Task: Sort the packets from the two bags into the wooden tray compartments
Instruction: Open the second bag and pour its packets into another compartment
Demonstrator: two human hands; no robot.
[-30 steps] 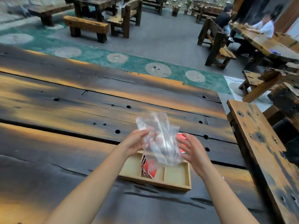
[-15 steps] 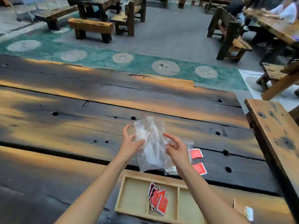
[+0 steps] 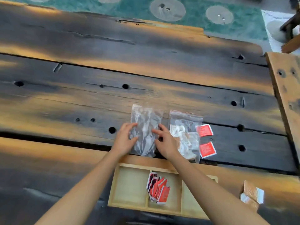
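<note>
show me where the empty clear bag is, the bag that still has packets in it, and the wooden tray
empty clear bag (image 3: 146, 127), head view, middle of the flat plastic between the hands
bag with packets (image 3: 186, 137), head view, on the pale packets inside
wooden tray (image 3: 129, 184), head view, bare floor of its left compartment

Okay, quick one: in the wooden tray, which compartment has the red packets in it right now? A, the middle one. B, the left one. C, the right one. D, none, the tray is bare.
A: the pile of red packets lies in the middle compartment of the wooden tray, with the left compartment bare and the right one partly hidden by the person's right forearm.
</note>
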